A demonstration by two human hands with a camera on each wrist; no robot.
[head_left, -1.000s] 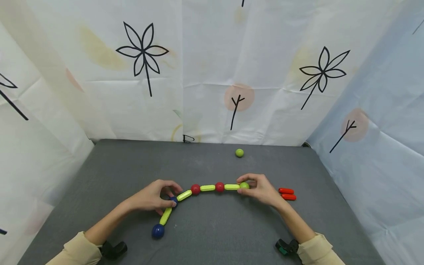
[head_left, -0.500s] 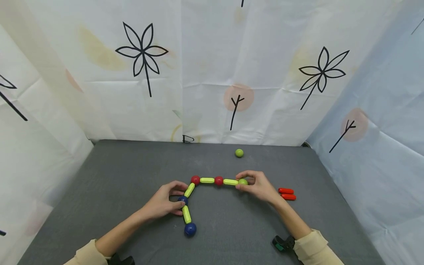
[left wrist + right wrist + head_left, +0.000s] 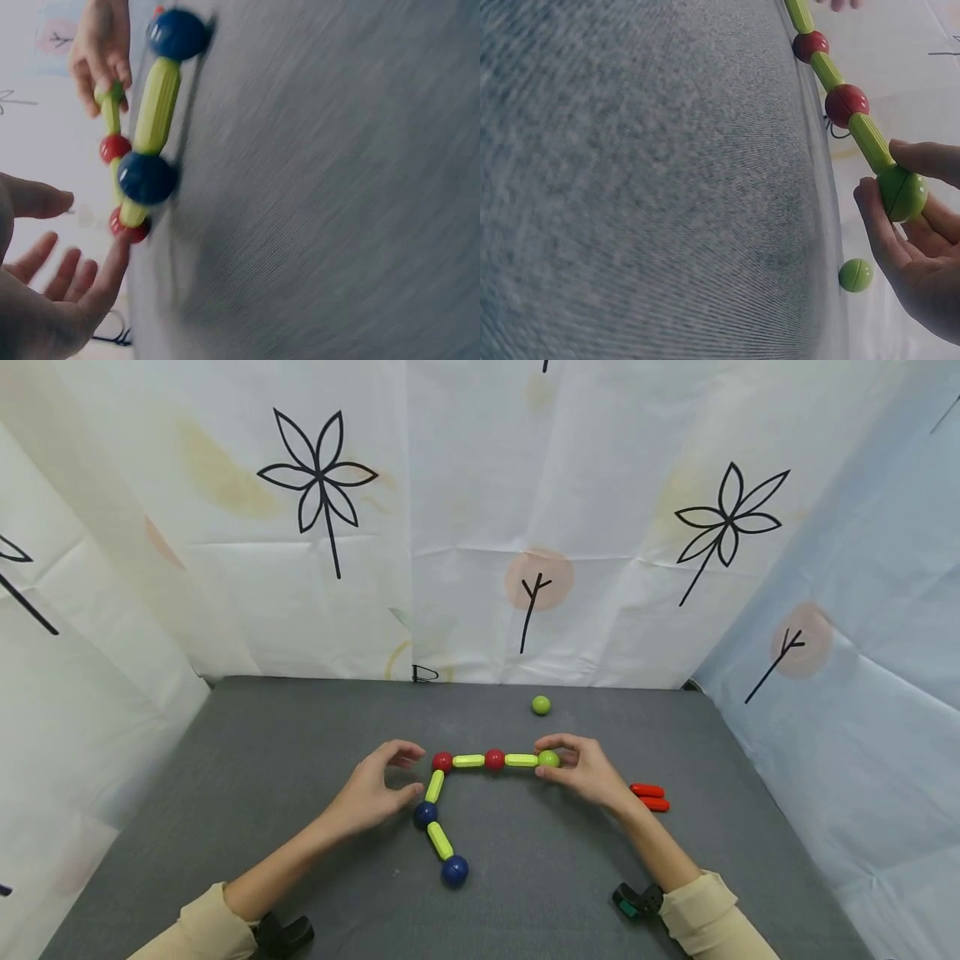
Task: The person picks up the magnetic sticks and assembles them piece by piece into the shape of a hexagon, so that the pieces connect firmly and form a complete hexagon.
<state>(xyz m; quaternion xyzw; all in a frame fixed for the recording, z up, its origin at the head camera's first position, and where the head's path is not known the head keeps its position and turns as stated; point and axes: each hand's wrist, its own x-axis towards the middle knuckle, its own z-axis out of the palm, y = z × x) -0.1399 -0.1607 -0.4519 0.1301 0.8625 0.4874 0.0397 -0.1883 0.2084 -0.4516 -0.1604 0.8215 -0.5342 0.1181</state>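
Observation:
A chain of yellow-green rods (image 3: pixel 521 760) and coloured balls lies bent on the grey table. At its right end my right hand (image 3: pixel 588 770) pinches a green ball (image 3: pixel 904 196) between thumb and fingers. Two red balls (image 3: pixel 442 762) (image 3: pixel 494 760) sit along the far stretch. From the left red ball the chain turns toward me, through a blue ball (image 3: pixel 425 814) to a second blue ball (image 3: pixel 454 871) at its free end. My left hand (image 3: pixel 372 789) is just left of the bend, thumb and fingers spread, holding nothing. Its index fingertip (image 3: pixel 120 244) appears close to the left red ball; contact is unclear.
A loose green ball (image 3: pixel 541 705) lies near the table's back edge, beyond my right hand. Two red rods (image 3: pixel 649 797) lie side by side to the right of that hand. White patterned cloth (image 3: pixel 480 527) hangs behind and at both sides of the table.
The left hand carried the blue balls' section rightward, bending the chain more sharply, then let go of the upper blue ball. The right hand moved slightly away from me with the green ball.

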